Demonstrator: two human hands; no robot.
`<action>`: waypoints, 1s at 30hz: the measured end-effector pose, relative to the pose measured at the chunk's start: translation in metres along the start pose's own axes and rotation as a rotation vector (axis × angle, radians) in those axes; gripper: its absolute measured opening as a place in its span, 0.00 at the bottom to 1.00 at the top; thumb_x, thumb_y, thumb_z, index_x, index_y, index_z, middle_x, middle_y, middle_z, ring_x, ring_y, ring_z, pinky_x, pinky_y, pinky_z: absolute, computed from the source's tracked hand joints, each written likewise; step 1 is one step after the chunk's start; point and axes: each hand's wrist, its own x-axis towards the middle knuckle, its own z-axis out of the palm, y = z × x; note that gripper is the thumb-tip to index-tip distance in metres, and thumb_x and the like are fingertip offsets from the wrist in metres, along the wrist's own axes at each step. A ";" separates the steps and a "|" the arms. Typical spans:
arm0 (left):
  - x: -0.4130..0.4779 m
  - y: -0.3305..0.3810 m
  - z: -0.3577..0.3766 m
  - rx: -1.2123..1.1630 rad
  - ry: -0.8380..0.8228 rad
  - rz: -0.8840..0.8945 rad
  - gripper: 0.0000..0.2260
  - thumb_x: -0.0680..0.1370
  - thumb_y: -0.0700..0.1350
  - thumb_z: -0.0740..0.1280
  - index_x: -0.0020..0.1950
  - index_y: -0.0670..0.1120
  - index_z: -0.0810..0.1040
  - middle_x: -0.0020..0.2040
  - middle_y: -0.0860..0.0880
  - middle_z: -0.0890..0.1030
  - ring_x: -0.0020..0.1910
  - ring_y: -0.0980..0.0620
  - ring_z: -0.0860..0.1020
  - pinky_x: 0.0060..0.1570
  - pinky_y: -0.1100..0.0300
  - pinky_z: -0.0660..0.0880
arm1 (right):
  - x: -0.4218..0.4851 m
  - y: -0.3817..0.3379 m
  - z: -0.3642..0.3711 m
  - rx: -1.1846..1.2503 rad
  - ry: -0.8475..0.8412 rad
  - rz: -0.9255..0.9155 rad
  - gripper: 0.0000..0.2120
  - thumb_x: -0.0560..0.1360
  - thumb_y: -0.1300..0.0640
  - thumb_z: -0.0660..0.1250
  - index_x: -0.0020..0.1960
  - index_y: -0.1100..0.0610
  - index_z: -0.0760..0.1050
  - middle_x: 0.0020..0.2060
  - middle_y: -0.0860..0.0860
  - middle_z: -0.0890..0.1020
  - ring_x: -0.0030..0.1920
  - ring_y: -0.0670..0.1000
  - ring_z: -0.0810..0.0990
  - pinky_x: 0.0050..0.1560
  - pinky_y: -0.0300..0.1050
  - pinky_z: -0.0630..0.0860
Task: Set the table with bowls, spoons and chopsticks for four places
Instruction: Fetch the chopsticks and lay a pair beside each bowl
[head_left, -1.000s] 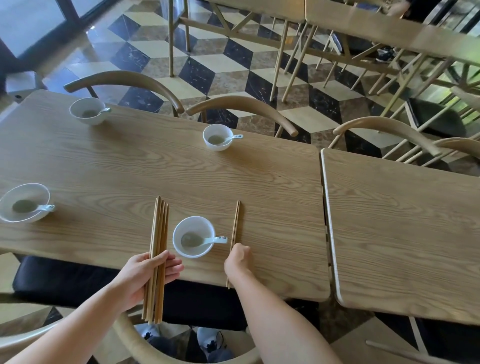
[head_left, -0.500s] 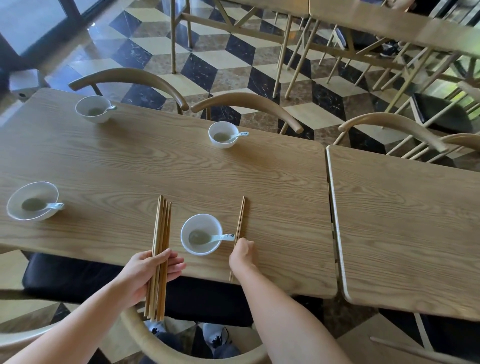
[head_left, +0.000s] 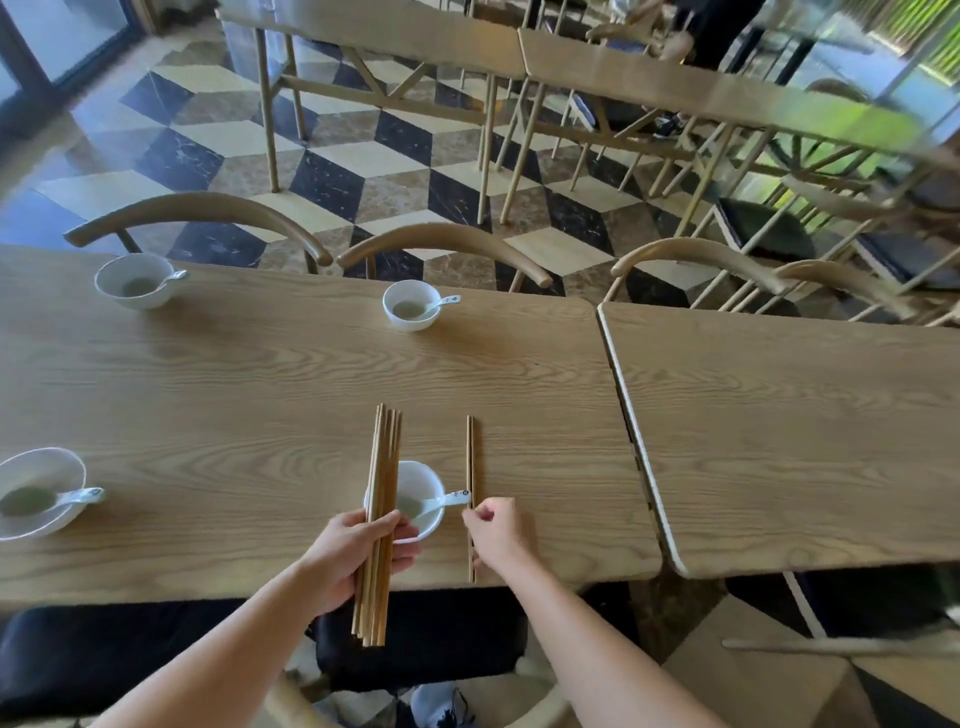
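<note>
Several white bowls, each with a white spoon, stand on the wooden table (head_left: 260, 395): far left bowl (head_left: 136, 280), far middle bowl (head_left: 411, 306), near left bowl (head_left: 37, 491), and the near bowl (head_left: 418, 493) in front of me. My left hand (head_left: 358, 556) grips a bundle of wooden chopsticks (head_left: 382, 488), held over the near bowl's left rim. A pair of chopsticks (head_left: 470, 457) lies flat right of that bowl. My right hand (head_left: 496, 535) sits over the pair's near end with fingers curled, fingertips at the sticks.
A second wooden table (head_left: 805, 426) abuts on the right across a narrow gap. Curved wooden chair backs (head_left: 197, 213) line the far edge. A black bench seat (head_left: 104, 654) lies below the near edge. More tables and chairs stand beyond on the checkered floor.
My left hand has moved the chopstick bundle right, so it now overlaps the near bowl. My right hand has lifted slightly off the laid pair; the view tilted up.
</note>
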 end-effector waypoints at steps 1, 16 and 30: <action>0.001 0.003 0.005 0.039 -0.054 -0.020 0.11 0.81 0.39 0.65 0.58 0.32 0.77 0.51 0.34 0.85 0.47 0.38 0.85 0.51 0.44 0.82 | -0.007 -0.008 -0.004 0.183 -0.057 0.001 0.11 0.76 0.53 0.68 0.42 0.60 0.82 0.33 0.53 0.83 0.29 0.51 0.82 0.36 0.51 0.83; -0.006 0.018 0.038 0.061 -0.459 -0.223 0.12 0.78 0.40 0.68 0.56 0.33 0.82 0.55 0.34 0.82 0.48 0.40 0.84 0.54 0.43 0.80 | -0.010 -0.022 -0.025 0.657 -0.104 0.152 0.14 0.70 0.61 0.76 0.53 0.65 0.81 0.44 0.64 0.85 0.32 0.54 0.82 0.34 0.46 0.79; 0.035 0.032 0.048 -0.002 -0.353 -0.260 0.16 0.76 0.36 0.69 0.60 0.27 0.77 0.54 0.32 0.83 0.42 0.40 0.86 0.45 0.45 0.83 | 0.067 -0.032 -0.052 0.862 -0.242 0.207 0.19 0.71 0.72 0.72 0.60 0.72 0.74 0.34 0.58 0.83 0.29 0.52 0.82 0.28 0.43 0.79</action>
